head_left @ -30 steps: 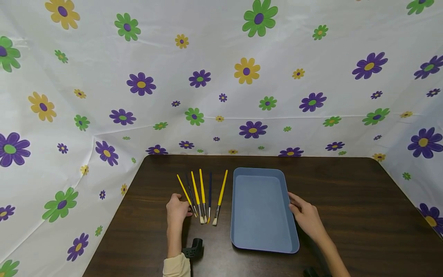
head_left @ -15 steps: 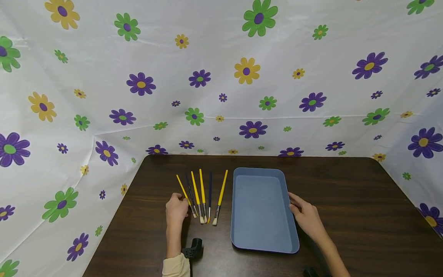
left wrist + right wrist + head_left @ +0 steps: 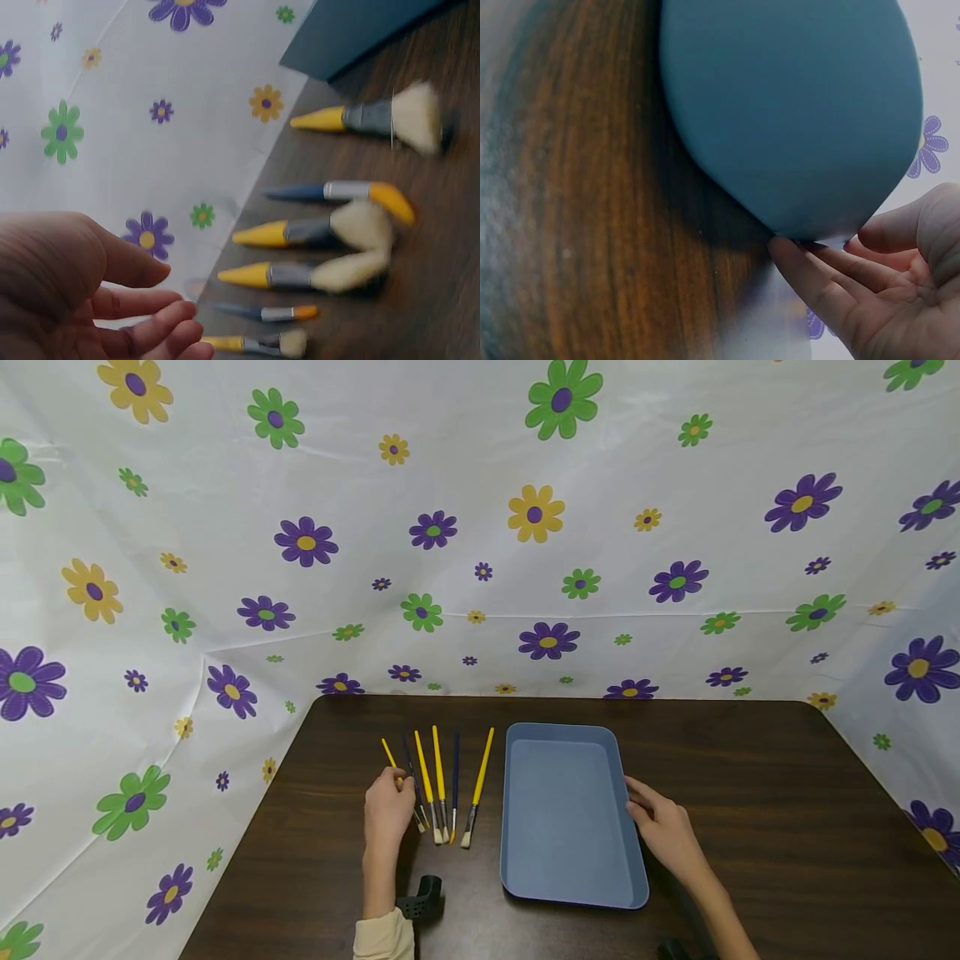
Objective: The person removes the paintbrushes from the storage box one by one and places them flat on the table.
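Six paintbrushes lie in a loose fan on the dark wooden table (image 3: 750,793), just left of the blue tray (image 3: 566,814), handles pointing away from the person and bristles toward them. The leftmost paintbrush (image 3: 389,754), thin and yellow-handled, is the one in hand's reach: the left hand (image 3: 387,810) rests over its lower half, fingers loosely bent, fingertips at the handle. The left wrist view shows those fingers (image 3: 161,330) relaxed and partly spread just above the brush tips; whether they actually pinch the handle cannot be told. Four of the brushes have yellow handles and two have dark blue ones. The left forearm runs straight up from the near table edge, left of the tray, a cream sleeve (image 3: 382,937) at the wrist. The right hand (image 3: 663,828) lies against the tray's right rim, fingers (image 3: 810,274) extended and touching the rim, gripping nothing. One tray is present, lying flat. A white flower-printed sheet (image 3: 480,527) stands behind the tray.
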Demonstrator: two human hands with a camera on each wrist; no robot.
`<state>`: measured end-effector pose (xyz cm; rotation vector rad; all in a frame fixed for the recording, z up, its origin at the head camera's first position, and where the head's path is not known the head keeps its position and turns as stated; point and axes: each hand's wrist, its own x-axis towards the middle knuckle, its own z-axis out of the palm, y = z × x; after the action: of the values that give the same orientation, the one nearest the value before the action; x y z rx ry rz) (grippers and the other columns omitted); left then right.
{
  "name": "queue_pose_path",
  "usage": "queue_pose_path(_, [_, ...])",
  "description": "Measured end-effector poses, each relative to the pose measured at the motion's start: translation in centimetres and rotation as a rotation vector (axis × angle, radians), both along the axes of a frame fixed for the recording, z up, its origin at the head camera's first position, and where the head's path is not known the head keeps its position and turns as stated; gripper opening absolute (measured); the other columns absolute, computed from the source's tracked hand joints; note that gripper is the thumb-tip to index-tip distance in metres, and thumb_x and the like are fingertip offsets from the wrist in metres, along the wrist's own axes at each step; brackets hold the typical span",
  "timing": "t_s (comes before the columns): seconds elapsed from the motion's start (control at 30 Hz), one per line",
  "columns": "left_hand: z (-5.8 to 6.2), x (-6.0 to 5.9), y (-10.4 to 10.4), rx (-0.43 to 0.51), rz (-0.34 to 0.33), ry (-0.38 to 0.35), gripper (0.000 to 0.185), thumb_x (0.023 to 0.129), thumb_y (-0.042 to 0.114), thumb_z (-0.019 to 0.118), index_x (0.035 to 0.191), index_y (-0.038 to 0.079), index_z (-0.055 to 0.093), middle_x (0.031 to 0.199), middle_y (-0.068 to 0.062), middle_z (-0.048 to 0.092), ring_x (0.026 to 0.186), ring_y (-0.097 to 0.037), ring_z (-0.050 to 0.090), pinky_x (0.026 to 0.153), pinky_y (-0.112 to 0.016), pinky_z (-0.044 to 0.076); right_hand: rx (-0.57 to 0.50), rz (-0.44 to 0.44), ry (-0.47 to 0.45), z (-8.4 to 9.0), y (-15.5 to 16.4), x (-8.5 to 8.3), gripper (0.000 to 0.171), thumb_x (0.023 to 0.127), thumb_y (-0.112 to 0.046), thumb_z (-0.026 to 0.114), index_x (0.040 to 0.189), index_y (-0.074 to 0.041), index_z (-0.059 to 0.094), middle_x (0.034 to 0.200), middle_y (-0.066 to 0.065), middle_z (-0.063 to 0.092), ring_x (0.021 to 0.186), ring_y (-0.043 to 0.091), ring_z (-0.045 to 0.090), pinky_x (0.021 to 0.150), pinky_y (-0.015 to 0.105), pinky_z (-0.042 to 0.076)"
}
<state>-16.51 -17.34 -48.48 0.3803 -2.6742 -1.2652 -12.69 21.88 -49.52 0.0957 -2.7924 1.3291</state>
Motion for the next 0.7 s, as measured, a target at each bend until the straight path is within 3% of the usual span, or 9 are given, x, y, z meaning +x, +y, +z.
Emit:
queue_pose_path(0.23, [0.8, -0.1, 2.5, -0.049, -0.129, 0.163, 0.022, 0.1, 0.005, 0.061, 0.117, -0.008, 0.067, 0.097, -0.014, 0.064, 0.085, -0.028, 0.064, 0.07, -0.042, 0.056, 0.011, 0.0, -0.002, 0.1, -0.1, 0.0, 0.045, 0.105, -0.006, 0.058, 0.146, 0.01, 0.05, 0.125, 0.032, 0.067, 0.109, 0.041, 0.068, 0.078, 0.042, 0.056])
queue_pose_path(0.37, [1.3, -0.1, 4.0, -0.083, -0.209, 0.188, 0.025, 0.101, 0.007, 0.063, 0.121, -0.007, 0.067, 0.109, -0.017, 0.066, 0.097, -0.034, 0.066, 0.08, -0.048, 0.058, 0.042, -0.002, -0.002, 0.3, -0.2, 0.1, 0.046, 0.104, -0.006, 0.059, 0.146, 0.011, 0.049, 0.124, 0.033, 0.066, 0.11, 0.044, 0.067, 0.082, 0.051, 0.058])
queue_pose_path(0.47, [1.4, 0.0, 5.1, -0.13, -0.268, 0.211, 0.031, 0.102, 0.01, 0.063, 0.128, -0.008, 0.065, 0.122, -0.022, 0.065, 0.11, -0.04, 0.065, 0.091, -0.053, 0.056, 0.081, -0.015, -0.012, 0.5, -0.4, 0.1, 0.047, 0.105, -0.008, 0.059, 0.146, 0.011, 0.049, 0.117, 0.035, 0.067, 0.099, 0.045, 0.069, 0.079, 0.052, 0.057])
queue_pose_path(0.6, [1.2, 0.3, 6.2, -0.224, -0.352, 0.274, 0.04, 0.103, 0.013, 0.062, 0.137, -0.007, 0.06, 0.14, -0.026, 0.058, 0.128, -0.045, 0.056, 0.103, -0.057, 0.05, 0.141, -0.042, -0.016, 1.0, -0.7, 0.3, 0.051, 0.106, -0.015, 0.058, 0.147, 0.012, 0.046, 0.13, 0.039, 0.059, 0.112, 0.054, 0.062, 0.09, 0.061, 0.053])
queue_pose_path(0.7, [0.9, 0.6, 6.8, -0.304, -0.402, 0.339, 0.045, 0.102, 0.016, 0.065, 0.141, -0.005, 0.058, 0.147, -0.027, 0.053, 0.134, -0.048, 0.051, 0.106, -0.062, 0.046, 0.181, -0.032, 0.022, 1.5, -1.2, 0.4, 0.057, 0.106, -0.02, 0.059, 0.147, 0.016, 0.043, 0.146, 0.041, 0.044, 0.133, 0.059, 0.044, 0.103, 0.071, 0.041])
